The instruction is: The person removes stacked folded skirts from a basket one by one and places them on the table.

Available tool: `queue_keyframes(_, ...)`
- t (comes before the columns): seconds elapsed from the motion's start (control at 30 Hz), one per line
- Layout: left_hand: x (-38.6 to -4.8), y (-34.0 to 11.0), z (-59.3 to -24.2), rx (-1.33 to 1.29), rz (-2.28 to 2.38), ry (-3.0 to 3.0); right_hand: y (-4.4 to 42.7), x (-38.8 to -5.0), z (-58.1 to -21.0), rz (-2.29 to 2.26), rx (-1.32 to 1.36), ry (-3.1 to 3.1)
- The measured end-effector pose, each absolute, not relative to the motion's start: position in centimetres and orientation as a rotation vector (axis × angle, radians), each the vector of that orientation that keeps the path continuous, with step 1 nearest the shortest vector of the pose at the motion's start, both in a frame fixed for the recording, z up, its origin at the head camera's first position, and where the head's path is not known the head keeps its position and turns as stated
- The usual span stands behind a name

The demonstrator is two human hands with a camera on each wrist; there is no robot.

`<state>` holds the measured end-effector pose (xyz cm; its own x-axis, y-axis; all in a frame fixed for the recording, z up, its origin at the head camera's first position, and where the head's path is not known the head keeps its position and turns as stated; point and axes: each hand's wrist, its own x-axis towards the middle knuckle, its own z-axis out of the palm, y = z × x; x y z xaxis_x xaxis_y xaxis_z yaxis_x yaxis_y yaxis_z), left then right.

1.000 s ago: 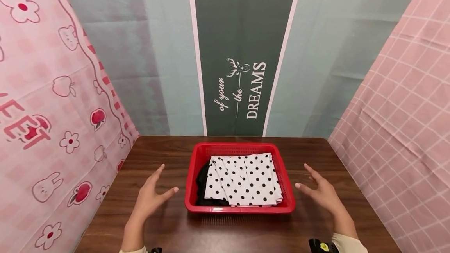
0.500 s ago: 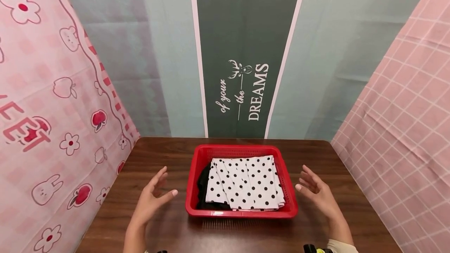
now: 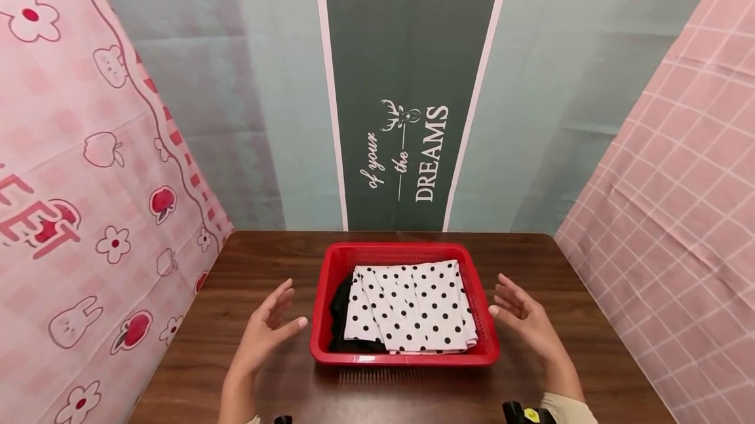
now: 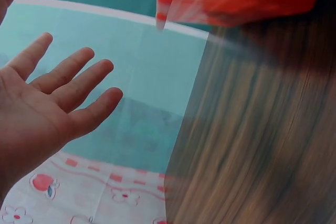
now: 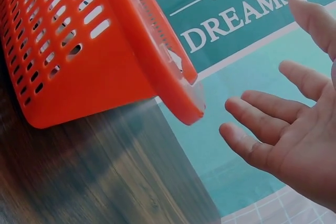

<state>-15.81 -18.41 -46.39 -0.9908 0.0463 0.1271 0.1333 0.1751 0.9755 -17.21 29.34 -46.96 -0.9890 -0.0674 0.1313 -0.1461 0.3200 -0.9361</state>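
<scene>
A red plastic basket (image 3: 404,360) with slotted sides stands on the brown wooden table. Inside it lies a folded white cloth with black dots (image 3: 409,306), on top of black fabric (image 3: 340,309) that shows along the left and front. My left hand (image 3: 265,329) hovers left of the basket, apart from it, fingers spread and slightly bent. On the other side my right hand (image 3: 527,326) is held close to the basket's right rim, fingers relaxed, palm toward it. Neither hand holds anything. Both wrist views show the palms bare, with the basket wall (image 5: 100,77) near the right one.
The wooden table (image 3: 271,253) ends at a grey-green curtain (image 3: 283,116) with lettering behind it. A pink patterned cloth (image 3: 118,181) hangs on the left, and a pink checked cloth (image 3: 660,162) on the right.
Both hands have moved slightly inward, nearer to the basket's sides, with fingers a little more bent. The basket and the cloths in it look unchanged apart from a small camera shift.
</scene>
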Motion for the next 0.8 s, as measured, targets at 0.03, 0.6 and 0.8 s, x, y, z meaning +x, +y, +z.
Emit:
queue_keyframes(0.03,-16.0,-18.2,-46.4,-0.194,-1.974,-2.349,29.3,-17.3,-47.0,1.805,0.204,-2.512)
queue_keyframes(0.6,-18.0,-15.3,-46.7,-0.242,-2.17,-2.252,28.7,-20.4,-46.6,2.071,0.33,-2.592)
queue_keyframes(0.8,-18.8,-14.5,-46.5,-0.213,-2.179,-2.306,28.4,-21.2,-46.2,2.204,0.245,-2.603)
